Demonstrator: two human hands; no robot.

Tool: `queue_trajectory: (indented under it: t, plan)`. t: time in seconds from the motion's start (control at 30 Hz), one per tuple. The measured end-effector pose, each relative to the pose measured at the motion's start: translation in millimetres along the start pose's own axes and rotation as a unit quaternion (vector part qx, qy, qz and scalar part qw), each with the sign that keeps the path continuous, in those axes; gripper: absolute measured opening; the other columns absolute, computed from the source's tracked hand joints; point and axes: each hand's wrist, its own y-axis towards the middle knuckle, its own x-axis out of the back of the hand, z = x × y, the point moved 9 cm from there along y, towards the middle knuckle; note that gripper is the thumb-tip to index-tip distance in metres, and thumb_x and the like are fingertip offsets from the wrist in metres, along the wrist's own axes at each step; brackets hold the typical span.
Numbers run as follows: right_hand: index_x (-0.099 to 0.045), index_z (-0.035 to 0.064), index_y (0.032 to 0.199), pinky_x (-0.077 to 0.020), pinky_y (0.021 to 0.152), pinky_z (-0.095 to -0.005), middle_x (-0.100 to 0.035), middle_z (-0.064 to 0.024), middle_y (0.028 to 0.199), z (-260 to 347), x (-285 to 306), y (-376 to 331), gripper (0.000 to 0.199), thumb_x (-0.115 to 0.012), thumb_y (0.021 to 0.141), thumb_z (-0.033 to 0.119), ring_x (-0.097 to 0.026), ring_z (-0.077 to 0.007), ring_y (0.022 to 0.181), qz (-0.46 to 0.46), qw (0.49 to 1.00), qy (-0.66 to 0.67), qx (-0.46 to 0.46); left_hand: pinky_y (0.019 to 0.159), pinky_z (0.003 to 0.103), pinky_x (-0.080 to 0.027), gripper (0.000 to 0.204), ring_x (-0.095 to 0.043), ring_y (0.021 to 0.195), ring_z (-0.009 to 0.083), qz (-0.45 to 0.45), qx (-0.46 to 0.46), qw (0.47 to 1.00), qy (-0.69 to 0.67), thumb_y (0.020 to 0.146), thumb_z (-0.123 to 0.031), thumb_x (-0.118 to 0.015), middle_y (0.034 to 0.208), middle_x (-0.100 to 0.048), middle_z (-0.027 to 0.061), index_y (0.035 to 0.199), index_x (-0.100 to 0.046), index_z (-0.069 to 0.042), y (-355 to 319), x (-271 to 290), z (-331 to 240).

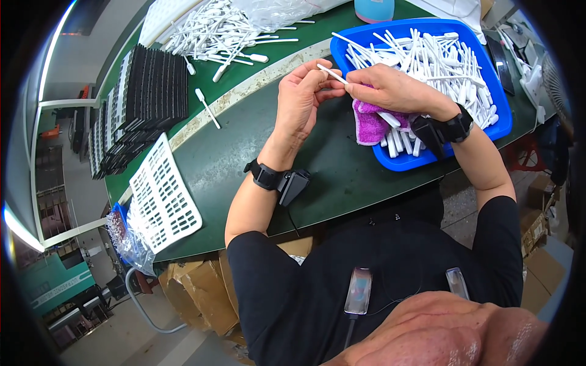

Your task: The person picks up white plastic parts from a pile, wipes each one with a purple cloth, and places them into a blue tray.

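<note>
Smooth plastic stick (331,74), rough fuzzy cloth (368,125), glossy plastic tub (406,163)

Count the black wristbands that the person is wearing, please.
2: one wristband on the left wrist, another wristband on the right wrist. Both are in plain view.

Head cam, facing dn @ bench (336,177).

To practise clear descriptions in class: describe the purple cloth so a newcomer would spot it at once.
On the green table, find the big blue tray heaped with white sticks. At its left side, just below the person's right hand, look for a crumpled cloth. It is bright purple with a paler edge, unlike the white sticks and blue plastic around it.
</note>
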Motion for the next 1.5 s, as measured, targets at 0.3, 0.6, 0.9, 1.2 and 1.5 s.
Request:
queue_trajectory:
  t: [0.3,0.6,0.9,1.2,1.5]
  plan:
    - [-0.046,-0.0015,0.076,-0.0328,0.051,-0.0326,-0.04,-0.0087,0.058,-4.1,-4.2,1.5,0.031,-0.046,0.093,0.024,-0.037,-0.0159,0.054,0.009,1.0,-0.009,0.001,0.067,0.027,-0.055,0.015,-0.065,0.072,0.0154,-0.019,-0.01,1.0,0.02,0.087,-0.005,-0.047,0.089,-0.065,0.0126,0.097,-0.055,0.0,0.0,0.7,2.8]
    - [-0.046,-0.002,0.076,-0.0328,0.051,-0.0326,-0.039,-0.0091,0.058,-5.5,-6.2,1.8,0.031,-0.045,0.093,0.023,-0.037,-0.0158,0.054,0.019,1.0,-0.022,-0.003,0.065,0.029,-0.055,0.011,-0.064,0.067,0.0171,-0.013,0.021,0.999,-0.03,0.085,-0.006,-0.049,0.084,-0.064,0.0122,0.092,-0.055,-0.001,5.1,7.7,12.5]
    - [-0.043,-0.0009,0.074,-0.0316,0.051,-0.0321,-0.035,-0.006,0.057,-4.4,-3.8,1.5,0.035,-0.044,0.095,0.026,-0.034,-0.0138,0.054,0.011,1.0,0.003,-0.002,0.07,0.028,-0.055,0.018,-0.065,0.072,0.0167,-0.001,0.035,0.999,-0.018,0.086,-0.009,-0.051,0.089,-0.065,0.013,0.099,-0.057,0.001,4.0,4.1,8.1]
    - [-0.043,-0.0009,0.074,-0.0319,0.051,-0.0322,-0.035,-0.0067,0.057,-6.3,-5.6,1.0,0.034,-0.045,0.095,0.026,-0.034,-0.0143,0.054,0.015,1.0,-0.007,-0.009,0.065,0.028,-0.055,0.016,-0.065,0.068,0.0178,-0.014,0.004,1.0,-0.026,0.085,-0.006,-0.051,0.085,-0.064,0.0127,0.097,-0.057,0.003,6.4,6.2,10.6]
    - [-0.044,-0.0012,0.075,-0.0328,0.052,-0.0328,-0.036,-0.0081,0.058,-10.0,-7.5,3.9,0.03,-0.044,0.094,0.023,-0.035,-0.015,0.055,0.019,1.0,-0.023,-0.007,0.063,0.028,-0.055,0.014,-0.064,0.065,0.0166,-0.021,0.007,0.999,-0.031,0.084,-0.005,-0.051,0.083,-0.064,0.0116,0.094,-0.057,0.002,7.6,8.3,12.9]
